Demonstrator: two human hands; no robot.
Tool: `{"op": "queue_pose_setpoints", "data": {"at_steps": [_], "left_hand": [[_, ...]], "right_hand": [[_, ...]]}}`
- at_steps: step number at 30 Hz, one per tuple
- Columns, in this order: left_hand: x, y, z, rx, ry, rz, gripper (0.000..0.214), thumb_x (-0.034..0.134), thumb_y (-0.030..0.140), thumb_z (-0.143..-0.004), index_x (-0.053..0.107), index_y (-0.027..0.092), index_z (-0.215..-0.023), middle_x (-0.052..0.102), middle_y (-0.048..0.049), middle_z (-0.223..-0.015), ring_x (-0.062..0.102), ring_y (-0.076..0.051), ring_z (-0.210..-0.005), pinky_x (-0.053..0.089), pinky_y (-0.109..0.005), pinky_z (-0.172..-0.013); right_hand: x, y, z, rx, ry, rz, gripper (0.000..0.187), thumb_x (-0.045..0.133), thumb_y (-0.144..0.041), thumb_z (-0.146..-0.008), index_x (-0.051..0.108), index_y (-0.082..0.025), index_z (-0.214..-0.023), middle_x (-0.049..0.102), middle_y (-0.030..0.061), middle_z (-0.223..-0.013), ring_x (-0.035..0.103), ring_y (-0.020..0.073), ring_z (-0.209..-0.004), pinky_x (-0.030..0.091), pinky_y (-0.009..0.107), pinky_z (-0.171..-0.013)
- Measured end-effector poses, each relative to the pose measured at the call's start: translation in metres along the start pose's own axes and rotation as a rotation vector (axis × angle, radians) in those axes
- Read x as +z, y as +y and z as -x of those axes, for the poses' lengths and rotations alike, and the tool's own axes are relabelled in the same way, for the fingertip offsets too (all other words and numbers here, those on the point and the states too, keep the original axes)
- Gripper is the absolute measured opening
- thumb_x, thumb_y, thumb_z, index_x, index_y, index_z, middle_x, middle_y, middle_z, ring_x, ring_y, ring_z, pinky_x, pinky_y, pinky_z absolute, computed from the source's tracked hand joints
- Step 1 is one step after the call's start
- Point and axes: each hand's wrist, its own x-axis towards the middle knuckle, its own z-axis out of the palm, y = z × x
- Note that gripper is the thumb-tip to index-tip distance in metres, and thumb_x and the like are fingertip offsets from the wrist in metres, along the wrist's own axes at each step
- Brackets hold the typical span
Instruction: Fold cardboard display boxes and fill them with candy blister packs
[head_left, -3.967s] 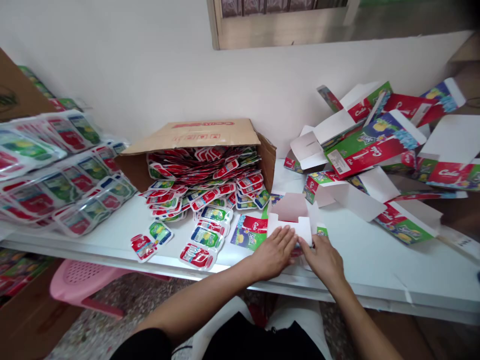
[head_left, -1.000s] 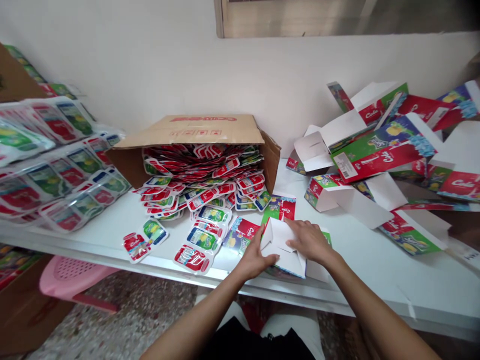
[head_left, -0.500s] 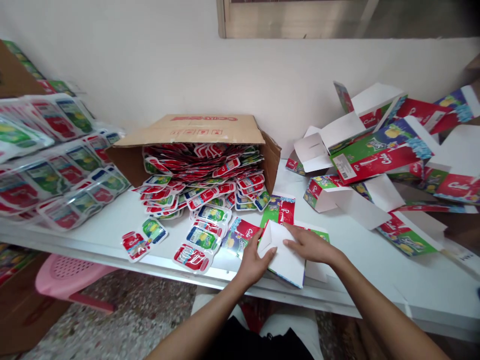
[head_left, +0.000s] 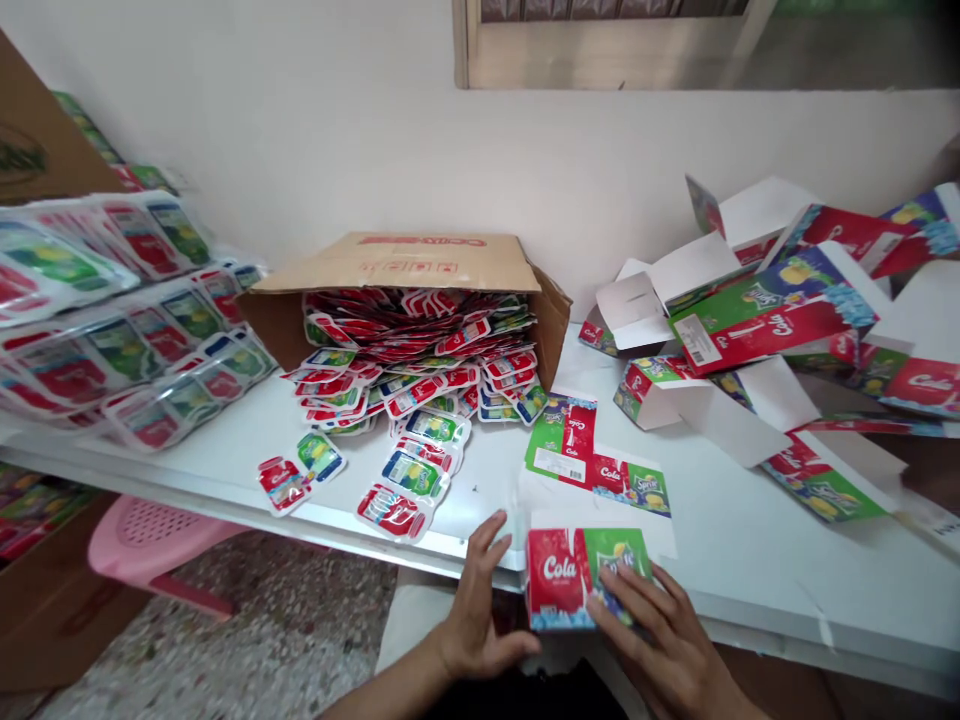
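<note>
A small printed carton (head_left: 559,572), red with "Cola" and green with "Sprite", is at the table's front edge, close to my body. Across its green side lie the fingers of my right hand (head_left: 660,630), gripping it; the thumb is hidden. My left hand (head_left: 480,610) is just left of the carton, fingers and thumb spread, with nothing in it. Behind the carton, a flat unfolded carton sheet (head_left: 566,440) lies printed side up, with white flaps showing.
A brown cardboard box (head_left: 405,262) lies on its side, spilling jar-shaped pouches (head_left: 420,380). Linked pouch strips (head_left: 142,340) are piled at left. Partly folded cartons (head_left: 780,300) heap up at right. Below the table's left part is a pink plastic stool (head_left: 150,540).
The carton has come nearer my body and now shows its printed face instead of white. My left hand has let go and spread open; my right hand has moved down with the carton.
</note>
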Motion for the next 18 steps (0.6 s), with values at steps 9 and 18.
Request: {"op": "queue_pose_setpoints", "data": {"at_steps": [9,18], "left_hand": [[-0.011,0.054,0.006,-0.531,-0.186,0.567,0.1,0.061,0.062,-0.073,0.009,0.024,-0.149,0.031,-0.0141,-0.15,0.035,-0.034,-0.134,0.033,-0.05,-0.108],[-0.009,0.053,0.024,-0.904,0.164,0.456,0.078,0.052,0.067,-0.075,0.048,0.014,-0.132,0.067,-0.0122,-0.111,0.059,-0.032,-0.11,0.045,-0.045,-0.099]], "right_hand": [[-0.003,-0.041,0.019,-0.104,0.025,-0.169,0.032,0.048,-0.026,-0.092,0.059,-0.035,-0.121,0.07,-0.0055,-0.107,0.066,0.0131,-0.099,0.048,0.029,-0.097],[-0.015,-0.041,0.016,0.287,0.095,-0.387,0.066,0.065,-0.036,-0.081,0.036,-0.028,-0.139,0.073,0.0042,-0.087,0.068,0.0223,-0.078,0.055,0.035,-0.07]]}}
